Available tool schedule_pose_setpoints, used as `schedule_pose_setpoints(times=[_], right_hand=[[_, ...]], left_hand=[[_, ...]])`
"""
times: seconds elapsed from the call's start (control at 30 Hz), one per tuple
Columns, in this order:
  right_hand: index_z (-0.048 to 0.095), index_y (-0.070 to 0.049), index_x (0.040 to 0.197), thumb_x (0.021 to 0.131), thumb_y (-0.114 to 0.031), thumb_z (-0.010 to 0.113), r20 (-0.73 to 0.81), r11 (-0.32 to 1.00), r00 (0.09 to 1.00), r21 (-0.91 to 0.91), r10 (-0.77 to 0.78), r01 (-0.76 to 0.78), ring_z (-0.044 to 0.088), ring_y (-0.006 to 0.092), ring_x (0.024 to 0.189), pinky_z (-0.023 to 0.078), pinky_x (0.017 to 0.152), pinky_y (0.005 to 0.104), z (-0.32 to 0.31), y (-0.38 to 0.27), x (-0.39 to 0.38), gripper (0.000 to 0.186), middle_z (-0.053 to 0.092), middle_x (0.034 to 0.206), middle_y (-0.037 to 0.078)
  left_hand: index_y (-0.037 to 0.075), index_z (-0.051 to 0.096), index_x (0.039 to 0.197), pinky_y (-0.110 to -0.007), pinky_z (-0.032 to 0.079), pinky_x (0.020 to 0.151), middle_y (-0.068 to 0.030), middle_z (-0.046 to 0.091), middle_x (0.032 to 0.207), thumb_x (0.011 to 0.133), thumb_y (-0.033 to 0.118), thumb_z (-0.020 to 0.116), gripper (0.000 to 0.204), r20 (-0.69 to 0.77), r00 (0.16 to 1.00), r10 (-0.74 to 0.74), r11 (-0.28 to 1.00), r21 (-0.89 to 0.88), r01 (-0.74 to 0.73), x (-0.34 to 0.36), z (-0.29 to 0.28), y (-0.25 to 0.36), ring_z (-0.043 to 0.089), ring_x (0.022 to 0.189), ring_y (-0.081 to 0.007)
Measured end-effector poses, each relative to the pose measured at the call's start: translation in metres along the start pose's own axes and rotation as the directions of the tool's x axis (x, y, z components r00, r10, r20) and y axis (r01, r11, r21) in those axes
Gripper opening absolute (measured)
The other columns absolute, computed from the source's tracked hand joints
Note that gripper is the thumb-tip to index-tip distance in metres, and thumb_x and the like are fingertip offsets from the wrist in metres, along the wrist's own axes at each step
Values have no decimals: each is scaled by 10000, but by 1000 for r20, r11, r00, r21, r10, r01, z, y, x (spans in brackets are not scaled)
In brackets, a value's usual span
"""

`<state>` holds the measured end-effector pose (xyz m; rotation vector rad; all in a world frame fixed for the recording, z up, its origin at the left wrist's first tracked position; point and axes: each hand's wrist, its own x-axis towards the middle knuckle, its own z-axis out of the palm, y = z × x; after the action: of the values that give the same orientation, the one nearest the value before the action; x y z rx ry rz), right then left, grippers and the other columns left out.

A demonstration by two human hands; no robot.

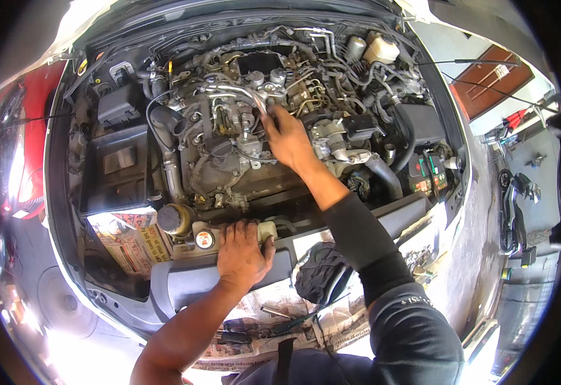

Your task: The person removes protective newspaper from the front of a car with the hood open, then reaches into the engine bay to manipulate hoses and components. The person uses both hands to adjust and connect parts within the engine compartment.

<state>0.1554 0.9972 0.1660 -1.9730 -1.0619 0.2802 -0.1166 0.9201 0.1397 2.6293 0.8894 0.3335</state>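
Observation:
My right hand (288,138) reaches over the middle of an open car engine (242,170). Its fingers are closed round the near end of a slim, bent, shiny metal pipe (245,92); whether the pipe is fixed to the engine cannot be made out. My left hand (244,253) lies flat on the front panel (190,282) of the engine bay, fingers stretched forward and thumb apart. To its left are a white-labelled cap (204,239) and a round, yellowish-capped reservoir (174,219). A pale plastic piece (267,230) shows just beyond its thumb.
Newspaper (351,321) with several tools on it covers the front edge, beside a black cloth (322,273). An open black box (117,167) stands left of the engine, a battery (427,173) right. A red car (40,128) is parked at the left.

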Motion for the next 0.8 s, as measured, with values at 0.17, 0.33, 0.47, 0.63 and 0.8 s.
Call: schedule_pose_setpoints(times=[0.17, 0.33, 0.47, 0.63, 0.8], right_hand=[[628, -64, 1269, 1060, -299, 604, 6, 947, 997, -311, -76, 74, 685, 529, 908, 530, 838, 600, -81, 46, -96, 315, 728, 926, 289], [620, -44, 1167, 1069, -279, 600, 20, 956, 996, -283, 87, -78, 670, 534, 898, 523, 809, 592, -118, 90, -157, 254, 709, 919, 295], [612, -60, 1192, 1071, -282, 574, 27, 939, 990, -319, 141, -125, 682, 527, 902, 527, 821, 608, -119, 99, -174, 256, 716, 909, 297], [613, -81, 1223, 1078, -315, 545, 21, 908, 974, -367, 223, -200, 695, 519, 918, 535, 857, 611, -113, 99, -169, 284, 731, 927, 292], [607, -95, 1231, 1082, -329, 530, 56, 890, 962, -399, 267, -223, 697, 515, 948, 530, 873, 621, -112, 97, -167, 288, 734, 937, 293]], left_hand=[[5, 635, 1246, -566, 423, 1104, -215, 642, 1180, 916, 372, 682, 496, -32, 999, 22, 1000, 10, -22, -1, 1, 2, 608, 1120, -407], [18, 639, 1205, -554, 448, 1071, -210, 643, 1147, 890, 353, 697, 463, -66, 997, 45, 999, 29, -43, 0, 2, 3, 616, 1098, -411], [29, 642, 1170, -542, 474, 1025, -210, 642, 1131, 868, 339, 701, 437, -27, 999, 17, 998, 63, -16, 0, 2, 6, 619, 1077, -415], [33, 645, 1151, -528, 489, 1005, -208, 640, 1115, 844, 313, 709, 421, -55, 998, 28, 996, 81, -24, 0, 1, 9, 619, 1069, -417], [47, 647, 1157, -523, 479, 1028, -197, 644, 1126, 831, 298, 721, 418, -53, 999, 11, 998, 58, -8, 0, 2, 9, 615, 1102, -414]])
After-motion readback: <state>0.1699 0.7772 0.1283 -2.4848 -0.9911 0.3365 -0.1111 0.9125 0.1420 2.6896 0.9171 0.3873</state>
